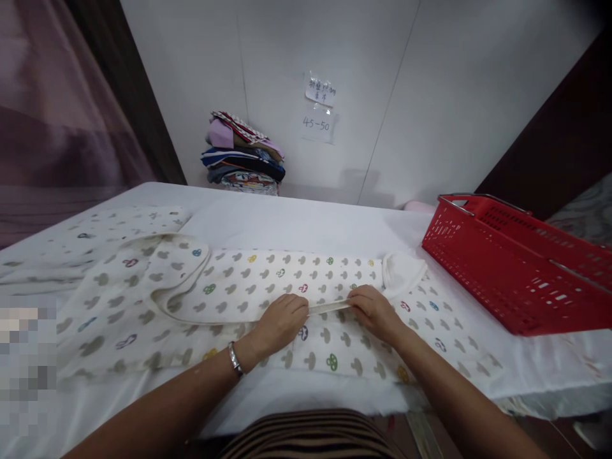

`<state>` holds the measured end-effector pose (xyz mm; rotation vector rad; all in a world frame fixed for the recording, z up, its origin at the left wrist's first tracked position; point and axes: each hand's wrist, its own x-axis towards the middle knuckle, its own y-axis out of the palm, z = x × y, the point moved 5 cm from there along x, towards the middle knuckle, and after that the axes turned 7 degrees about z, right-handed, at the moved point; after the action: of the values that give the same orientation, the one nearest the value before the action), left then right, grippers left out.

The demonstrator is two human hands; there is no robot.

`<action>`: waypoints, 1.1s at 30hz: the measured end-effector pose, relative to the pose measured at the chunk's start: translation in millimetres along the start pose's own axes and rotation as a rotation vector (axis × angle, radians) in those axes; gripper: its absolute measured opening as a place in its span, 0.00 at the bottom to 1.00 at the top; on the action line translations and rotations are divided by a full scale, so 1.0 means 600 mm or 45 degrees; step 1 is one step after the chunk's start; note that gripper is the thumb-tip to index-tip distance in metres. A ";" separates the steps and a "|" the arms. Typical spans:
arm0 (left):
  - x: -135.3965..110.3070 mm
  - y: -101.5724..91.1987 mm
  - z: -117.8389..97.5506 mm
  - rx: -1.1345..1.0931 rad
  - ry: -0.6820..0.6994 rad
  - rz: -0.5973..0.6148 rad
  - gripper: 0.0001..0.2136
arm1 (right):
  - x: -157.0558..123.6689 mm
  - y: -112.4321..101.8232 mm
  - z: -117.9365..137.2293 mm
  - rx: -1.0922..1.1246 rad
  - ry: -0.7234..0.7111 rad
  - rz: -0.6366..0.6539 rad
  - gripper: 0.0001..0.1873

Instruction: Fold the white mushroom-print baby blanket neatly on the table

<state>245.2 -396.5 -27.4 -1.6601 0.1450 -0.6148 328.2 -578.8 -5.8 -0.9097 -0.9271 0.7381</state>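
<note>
A white baby garment (268, 280) printed with small grey and coloured mushrooms lies spread across the white table (296, 223). One sleeve is folded across its body, its cuff (401, 271) pointing right. My left hand (282, 322) and my right hand (373, 309) both pinch the front edge of that folded sleeve, close together near the garment's middle. A silver bracelet (234, 359) circles my left wrist.
A red plastic basket (516, 268) sits at the table's right end. A pile of folded clothes (243, 156) stands against the white wall at the back. Paper notes (319, 105) are taped to the wall. A dark curtain hangs at left.
</note>
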 end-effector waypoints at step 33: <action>0.092 0.051 0.006 0.007 -0.276 0.206 0.26 | -0.068 -0.044 -0.189 -0.496 0.344 -0.013 0.20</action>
<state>301.3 -423.4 -39.8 -1.6788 0.1187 -0.3111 416.8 -661.0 -30.7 -1.3111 -0.8461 0.4157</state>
